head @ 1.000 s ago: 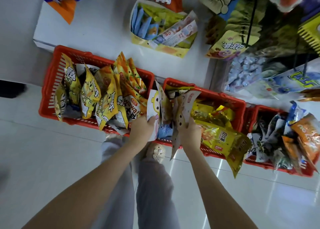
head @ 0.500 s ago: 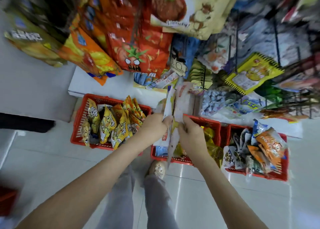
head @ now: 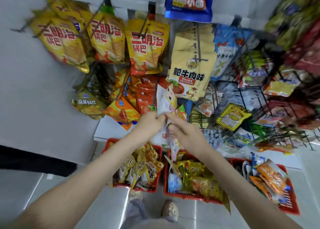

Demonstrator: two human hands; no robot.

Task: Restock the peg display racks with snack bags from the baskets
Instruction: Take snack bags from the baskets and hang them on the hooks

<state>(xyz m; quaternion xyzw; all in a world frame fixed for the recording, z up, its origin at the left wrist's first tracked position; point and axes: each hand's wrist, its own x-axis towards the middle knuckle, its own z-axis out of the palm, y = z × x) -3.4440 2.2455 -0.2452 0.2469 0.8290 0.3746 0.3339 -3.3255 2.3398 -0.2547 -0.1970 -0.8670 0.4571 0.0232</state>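
My left hand (head: 150, 123) grips the lower edge of a white snack bag with a cartoon face (head: 165, 99) and holds it up in front of the peg rack. My right hand (head: 184, 133) is beside it, its fingers pinching more of the same white bags (head: 174, 147) that hang down below. Behind the raised bag are red snack bags (head: 146, 91) on a peg and a cream beef-flavour bag (head: 189, 69). Three red baskets stand on the floor below: left basket (head: 156, 187), middle basket (head: 166, 183), right basket (head: 292, 201), all filled with snack bags.
Yellow sandwich-cracker bags (head: 147, 43) hang in the top row, orange bags (head: 121, 110) lower left. Dark wire pegs with mixed bags (head: 232, 117) crowd the right side. A white shelf base (head: 110, 131) sits behind the baskets. My shoe (head: 170, 209) is on the tiled floor.
Both hands rose from the middle basket up to the rack with the white bags. My view tilted upward, so the top rows of hanging bags came into sight.
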